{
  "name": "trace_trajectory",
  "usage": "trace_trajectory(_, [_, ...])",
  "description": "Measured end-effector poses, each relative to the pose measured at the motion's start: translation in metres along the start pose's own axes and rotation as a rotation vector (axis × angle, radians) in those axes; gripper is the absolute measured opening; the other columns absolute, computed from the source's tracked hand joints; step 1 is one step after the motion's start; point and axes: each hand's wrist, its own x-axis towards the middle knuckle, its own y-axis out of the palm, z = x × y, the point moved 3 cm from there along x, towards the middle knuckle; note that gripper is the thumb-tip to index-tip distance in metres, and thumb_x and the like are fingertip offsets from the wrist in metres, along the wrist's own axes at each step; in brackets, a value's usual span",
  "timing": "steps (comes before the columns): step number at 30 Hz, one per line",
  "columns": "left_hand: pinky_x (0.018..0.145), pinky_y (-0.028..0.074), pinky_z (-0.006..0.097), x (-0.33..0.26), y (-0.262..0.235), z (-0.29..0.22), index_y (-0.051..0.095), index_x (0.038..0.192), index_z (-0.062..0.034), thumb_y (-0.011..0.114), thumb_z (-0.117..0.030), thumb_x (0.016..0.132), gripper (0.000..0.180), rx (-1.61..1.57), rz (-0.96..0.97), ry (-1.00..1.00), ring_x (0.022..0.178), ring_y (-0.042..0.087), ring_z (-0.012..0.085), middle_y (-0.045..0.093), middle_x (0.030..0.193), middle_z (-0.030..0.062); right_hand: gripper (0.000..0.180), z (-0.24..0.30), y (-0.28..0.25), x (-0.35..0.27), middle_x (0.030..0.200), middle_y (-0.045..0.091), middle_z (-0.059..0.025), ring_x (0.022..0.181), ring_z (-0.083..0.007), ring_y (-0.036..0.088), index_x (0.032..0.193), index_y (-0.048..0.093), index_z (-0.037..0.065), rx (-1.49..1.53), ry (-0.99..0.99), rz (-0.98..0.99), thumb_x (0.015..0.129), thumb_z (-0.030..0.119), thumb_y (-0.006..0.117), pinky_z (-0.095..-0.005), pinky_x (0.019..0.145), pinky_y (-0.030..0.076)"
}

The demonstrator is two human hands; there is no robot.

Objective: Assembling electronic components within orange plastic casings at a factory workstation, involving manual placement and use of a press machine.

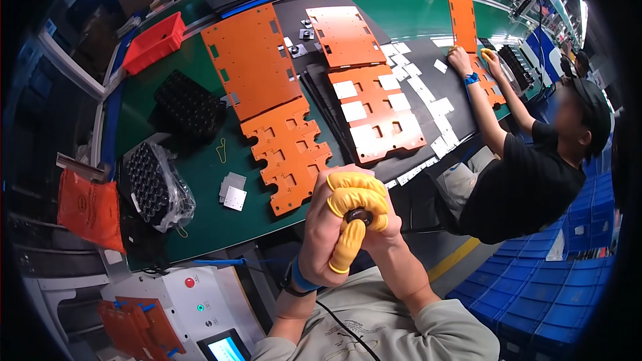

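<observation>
My two hands are pressed together in front of my body, just off the table's front edge. My left hand (322, 237), with yellow finger covers and a blue wrist strap, is closed around a small black round part (359, 216); only its dark end shows between the covered fingers and thumb. Against it from the right is my right hand (386, 226), also closed, its fingers mostly hidden. Just beyond lie an orange plate with notched edges (284, 150) and another orange plate bearing white square pieces (378, 124).
Black cell-like trays (190, 107), one bagged, and thin square plates (234, 198) lie on the left of the green table, near a red bin (155, 41). A co-worker (528, 174) handles an orange plate at right. A control box (194, 307) stands lower left.
</observation>
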Motion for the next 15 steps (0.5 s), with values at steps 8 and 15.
trace_trajectory(8, [0.097,0.039,0.046,-0.003,0.004,0.01,0.057,0.115,0.0009,0.059,-0.018,0.065,0.053,0.093,-0.007,0.034,0.108,0.051,0.0412,0.055,0.117,0.0227,0.064,0.003,-0.003,-0.006,0.123,0.053,-0.0077,0.111,-0.0162,0.056,0.124,0.053,-0.004,0.044,0.041,-0.07,0.078,0.029,0.082,-0.0297,0.094,0.046])
trace_trajectory(15, [0.09,0.043,0.044,0.002,0.007,0.006,0.058,0.111,0.0018,0.054,-0.019,0.073,0.043,0.127,-0.019,0.039,0.101,0.053,0.0387,0.055,0.114,0.0231,0.065,0.002,0.001,-0.003,0.122,0.054,-0.0063,0.112,-0.0156,0.055,0.127,0.05,-0.002,0.096,-0.028,-0.07,0.079,0.027,0.08,-0.0307,0.096,0.045])
